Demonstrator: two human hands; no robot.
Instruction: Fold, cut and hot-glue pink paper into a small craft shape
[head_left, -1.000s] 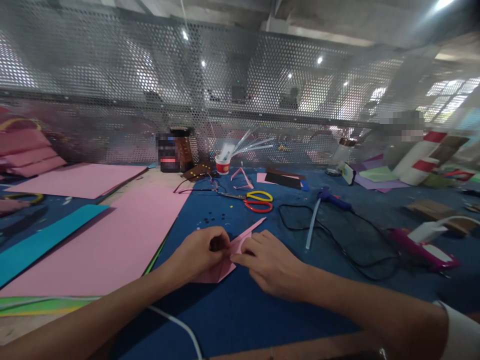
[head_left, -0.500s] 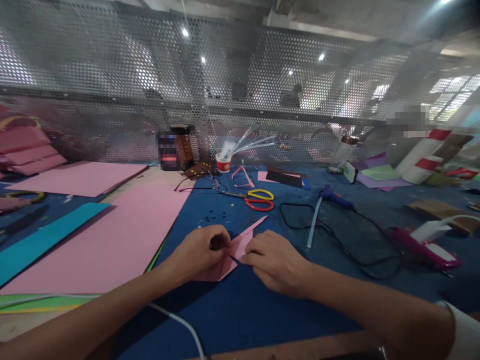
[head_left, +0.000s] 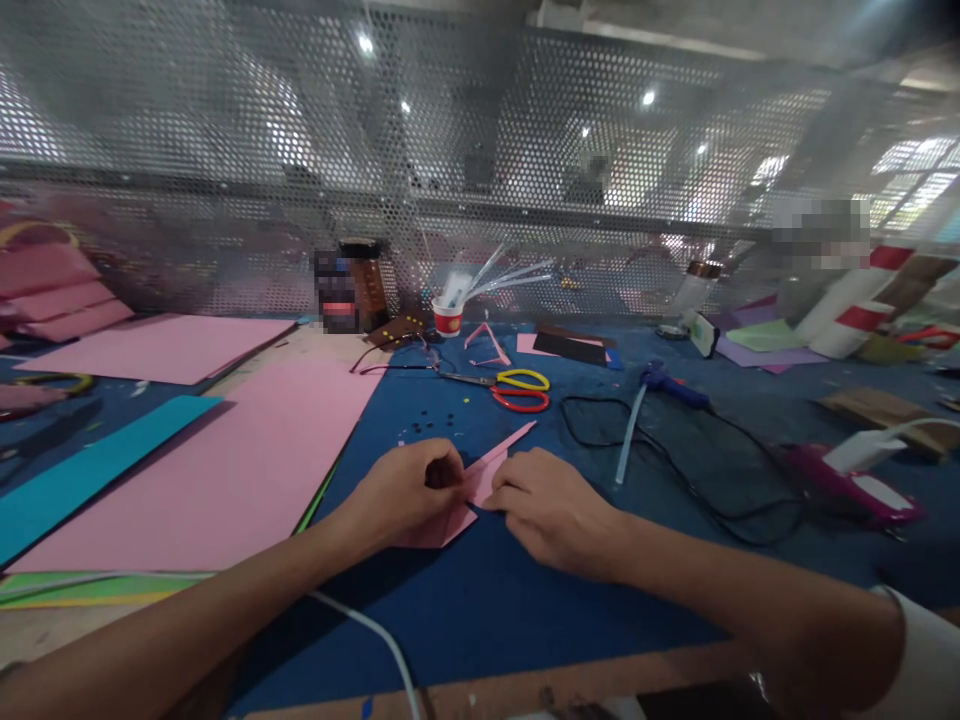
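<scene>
A small folded piece of pink paper (head_left: 487, 476) is held between my hands, low over the blue table. My left hand (head_left: 416, 490) pinches it from the left, with thumb and forefinger closed in a ring. From the right, my right hand (head_left: 559, 510) grips the paper's other side with bent fingers. One narrow fold points up and away, while a wider flap shows under my left hand. Just beyond lie scissors (head_left: 517, 390) with one yellow and one red handle, and several small dark bits (head_left: 435, 420).
Large pink sheets (head_left: 247, 460) and a teal strip (head_left: 112, 475) cover the left side. Rightward lie a blue glue gun (head_left: 675, 385) with a looping black cord and a magenta power strip (head_left: 855, 488). Behind stand a paper cup (head_left: 448, 318) of clear sticks, eyeglasses (head_left: 397, 362) and a perforated metal screen (head_left: 480, 190).
The view has shifted slightly, so most of the table sits a little higher in the picture. Both hands keep their hold on the pink paper, with hardly any movement.
</scene>
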